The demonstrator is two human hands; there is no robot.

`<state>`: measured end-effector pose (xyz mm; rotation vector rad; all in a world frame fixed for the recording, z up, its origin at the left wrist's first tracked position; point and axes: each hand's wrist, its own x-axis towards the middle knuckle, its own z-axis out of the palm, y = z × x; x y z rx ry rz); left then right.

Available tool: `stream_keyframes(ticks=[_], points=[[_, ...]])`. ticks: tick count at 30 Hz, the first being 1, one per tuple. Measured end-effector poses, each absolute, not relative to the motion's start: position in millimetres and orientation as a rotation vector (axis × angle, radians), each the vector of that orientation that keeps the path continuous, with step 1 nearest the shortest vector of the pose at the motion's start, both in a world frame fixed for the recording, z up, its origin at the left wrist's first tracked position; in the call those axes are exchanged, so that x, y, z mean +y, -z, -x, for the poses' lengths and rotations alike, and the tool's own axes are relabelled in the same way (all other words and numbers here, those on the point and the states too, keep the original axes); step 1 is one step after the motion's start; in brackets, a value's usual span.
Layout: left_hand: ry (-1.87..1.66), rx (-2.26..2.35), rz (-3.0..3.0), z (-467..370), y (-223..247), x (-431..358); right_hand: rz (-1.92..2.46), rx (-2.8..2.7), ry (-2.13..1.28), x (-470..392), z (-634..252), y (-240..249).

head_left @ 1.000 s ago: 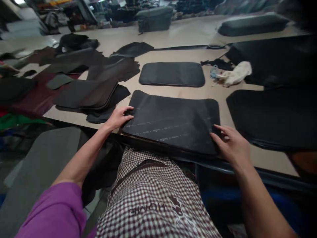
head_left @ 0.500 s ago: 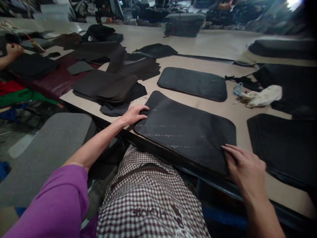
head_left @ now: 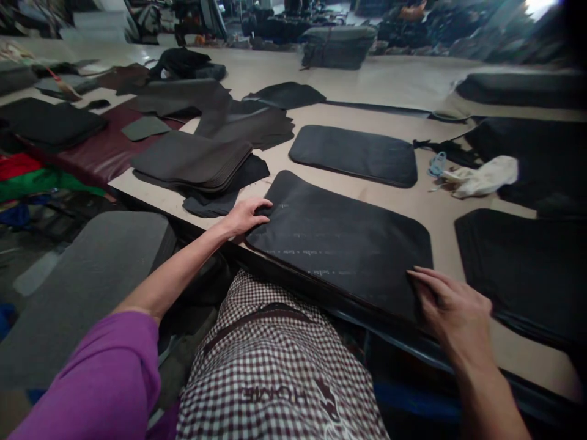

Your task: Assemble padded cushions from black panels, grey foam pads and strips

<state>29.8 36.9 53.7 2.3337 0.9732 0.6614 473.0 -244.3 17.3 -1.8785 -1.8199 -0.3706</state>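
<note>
A black panel with rounded corners (head_left: 339, 229) lies along the front edge of the table, with rows of faint white print across it. My left hand (head_left: 245, 219) holds its left edge, thumb and fingertips on the top face. My right hand (head_left: 452, 305) grips the near right corner, fingers bent over the edge and partly hiding it. Behind it lies a smaller dark rounded panel (head_left: 353, 156). A stack of dark brown panels (head_left: 190, 159) sits to the left of my left hand, and a black stack (head_left: 523, 275) is to the right of my right hand.
A white cloth bundle (head_left: 486, 177) lies at the back right beside black material. Dark offcuts (head_left: 247, 125) spread over the table (head_left: 394, 79) at the back left. A large grey stack (head_left: 92, 281) stands below the table at left. A bound grey bundle (head_left: 337, 47) sits far back.
Both hands stay on the black panel, almost unmoved. The view has shifted slightly. Another person's hand at the far left is gone from view.
</note>
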Motion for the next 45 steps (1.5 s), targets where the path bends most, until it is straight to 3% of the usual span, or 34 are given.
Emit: stream_keyframes(ticks=[16,25,34,42,45], points=[[-0.418,1.015,-2.782,-23,-36,30,2.065,-1.665,0.291,-245,-453,-3],[-0.531,1.032,-2.703,-59,-78,64,2.115,-1.581,0.138,-209,-498,-39],[-0.031,1.003,-2.875,-127,-61,65,2.269,-1.809,0.220,-144,-481,-2],[-0.131,0.994,-2.857,-122,-51,67,2.354,-1.833,0.258,-146,-481,9],[-0.339,1.075,-2.869,-99,-60,83,2.366,-1.821,0.268,-144,-482,9]])
